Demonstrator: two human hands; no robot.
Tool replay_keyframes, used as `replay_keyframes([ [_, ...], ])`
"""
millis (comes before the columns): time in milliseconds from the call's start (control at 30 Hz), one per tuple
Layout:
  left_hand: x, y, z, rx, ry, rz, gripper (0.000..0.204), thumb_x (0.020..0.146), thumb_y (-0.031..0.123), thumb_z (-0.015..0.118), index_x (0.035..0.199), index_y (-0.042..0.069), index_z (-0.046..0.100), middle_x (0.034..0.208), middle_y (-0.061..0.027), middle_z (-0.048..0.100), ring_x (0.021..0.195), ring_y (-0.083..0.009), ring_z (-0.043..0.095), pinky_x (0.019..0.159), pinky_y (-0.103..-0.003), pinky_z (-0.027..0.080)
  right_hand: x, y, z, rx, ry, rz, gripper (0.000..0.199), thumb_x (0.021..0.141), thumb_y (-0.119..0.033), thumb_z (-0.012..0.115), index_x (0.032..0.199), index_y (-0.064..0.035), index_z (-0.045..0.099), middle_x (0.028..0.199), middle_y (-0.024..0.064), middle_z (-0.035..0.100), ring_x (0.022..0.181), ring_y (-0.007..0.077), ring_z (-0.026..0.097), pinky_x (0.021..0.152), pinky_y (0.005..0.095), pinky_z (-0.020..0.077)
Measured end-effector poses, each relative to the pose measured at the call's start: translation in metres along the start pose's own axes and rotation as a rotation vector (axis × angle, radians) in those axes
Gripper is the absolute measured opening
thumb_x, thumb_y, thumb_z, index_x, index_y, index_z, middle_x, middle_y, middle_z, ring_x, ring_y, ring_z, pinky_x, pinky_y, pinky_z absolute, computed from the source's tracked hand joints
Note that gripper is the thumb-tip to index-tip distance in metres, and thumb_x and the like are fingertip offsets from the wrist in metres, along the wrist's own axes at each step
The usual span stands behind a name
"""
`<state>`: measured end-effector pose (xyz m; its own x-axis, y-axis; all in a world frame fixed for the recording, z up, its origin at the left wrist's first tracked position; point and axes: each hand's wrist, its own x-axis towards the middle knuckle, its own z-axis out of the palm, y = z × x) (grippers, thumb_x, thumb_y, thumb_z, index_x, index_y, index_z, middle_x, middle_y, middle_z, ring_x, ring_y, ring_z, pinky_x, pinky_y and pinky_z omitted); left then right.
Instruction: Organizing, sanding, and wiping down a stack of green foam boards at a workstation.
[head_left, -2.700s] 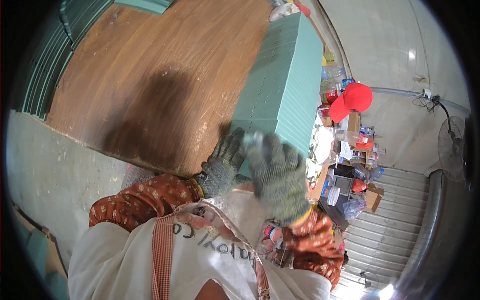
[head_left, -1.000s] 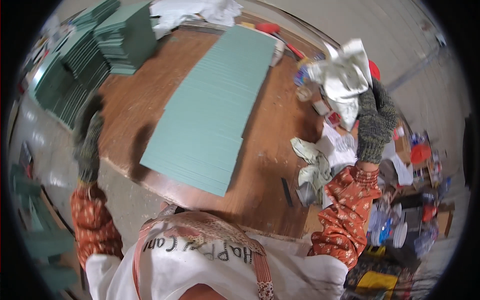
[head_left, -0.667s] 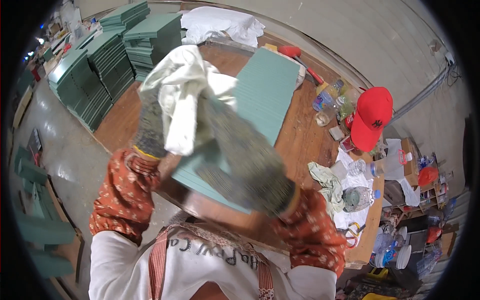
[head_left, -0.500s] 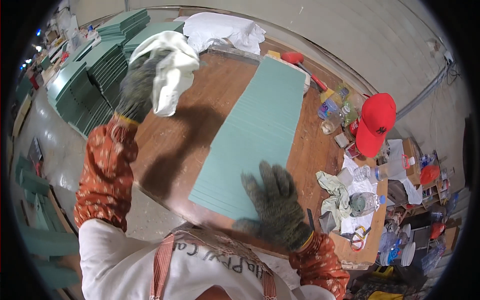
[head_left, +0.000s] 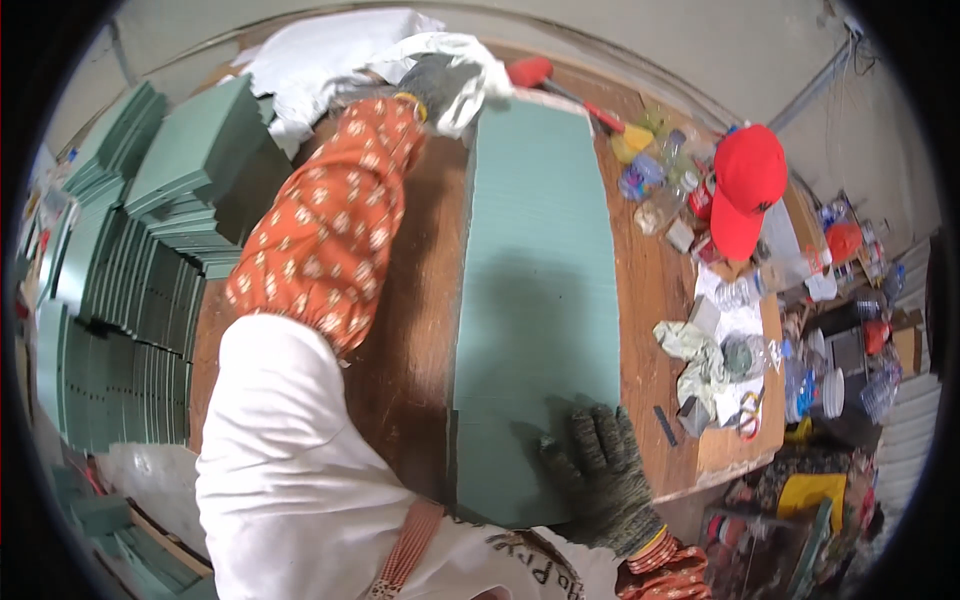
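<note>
A long pale green board [head_left: 545, 210] lies lengthwise on the brown wooden table [head_left: 410, 370]. My left arm, in an orange patterned sleeve, reaches to the board's far left corner. There my left hand [head_left: 432, 88], in a dark knitted glove, is closed on a white cloth [head_left: 478, 85]; its fingers are partly hidden by the cloth. Near the board's close right corner rests my right hand [head_left: 603, 475], in a similar grey-green glove. Its fingers are spread flat on the board and hold nothing.
Stacked green boards [head_left: 130, 290] stand at the left. Beyond the board lie a red mallet [head_left: 530, 72] and white sheeting [head_left: 325, 50]. Along the right are plastic bottles [head_left: 685, 185], a red cap [head_left: 748, 180], a crumpled pale cloth [head_left: 695, 355] and scissors [head_left: 750, 412].
My left hand has carried the white cloth rightward to the board's far end. The view has turned, so the board now runs straighter away from me. My right hand stays at the near end.
</note>
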<state>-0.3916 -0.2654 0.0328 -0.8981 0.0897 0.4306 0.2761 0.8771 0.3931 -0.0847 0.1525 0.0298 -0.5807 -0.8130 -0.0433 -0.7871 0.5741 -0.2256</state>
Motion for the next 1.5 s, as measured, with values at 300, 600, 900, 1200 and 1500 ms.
replay_keyframes([
  [300,-0.104,0.065,0.048,-0.2,-0.034,0.156,0.047,0.088,0.031,0.05,0.13,0.009,0.047,0.125,-0.013,0.054,0.112,-0.0315,0.053,0.094,-0.044,0.043,-0.002,0.007,0.007,-0.05,0.048,0.017,0.037,0.081,-0.03,0.056,0.116,-0.0177,0.062,0.142,0.0208,0.036,0.133,0.0427,0.03,0.106,0.0613,0.0246],
  [600,-0.38,0.053,0.018,-0.523,-0.767,-0.039,0.047,0.085,0.031,0.061,0.127,0.013,0.048,0.119,-0.0105,0.056,0.105,-0.0239,0.057,0.085,-0.038,0.048,-0.006,-0.003,0.007,-0.094,0.035,0.012,0.057,0.075,-0.044,0.061,0.125,-0.0156,0.056,0.144,0.0232,0.031,0.133,0.0467,0.027,0.105,0.0641,0.0229],
  [900,-0.09,-0.059,0.071,-0.182,-0.333,-0.153,0.067,0.091,0.055,0.039,0.116,-0.005,0.055,0.115,-0.0238,0.059,0.115,-0.0326,0.054,0.096,-0.041,0.043,-0.004,0.011,0.008,-0.124,0.007,0.043,0.063,0.073,-0.043,0.064,0.129,-0.017,0.052,0.146,0.0217,0.029,0.135,0.0432,0.024,0.108,0.0601,0.0209],
  [1200,-0.244,0.048,0.108,-0.979,-0.47,-0.281,0.011,0.081,0.018,0.06,0.085,0.009,0.061,0.073,-0.0091,0.063,0.064,-0.0259,0.063,0.058,-0.04,0.047,-0.009,0.009,0.011,-0.13,0.072,0.009,0.061,0.076,-0.043,0.064,0.13,-0.0169,0.052,0.144,0.0232,0.032,0.132,0.0449,0.029,0.105,0.0594,0.0255],
  [1500,-0.543,0.127,-0.148,-0.222,-1.299,-0.218,0.032,0.081,0.023,0.063,0.108,0.006,0.064,0.101,-0.0165,0.064,0.089,-0.026,0.063,0.078,-0.037,0.051,0.008,0.008,0.019,-0.133,0.089,-0.201,0.09,0.072,-0.047,0.066,0.144,-0.0084,0.027,0.147,0.0261,0.022,0.134,0.0477,0.023,0.107,0.0596,0.0217],
])
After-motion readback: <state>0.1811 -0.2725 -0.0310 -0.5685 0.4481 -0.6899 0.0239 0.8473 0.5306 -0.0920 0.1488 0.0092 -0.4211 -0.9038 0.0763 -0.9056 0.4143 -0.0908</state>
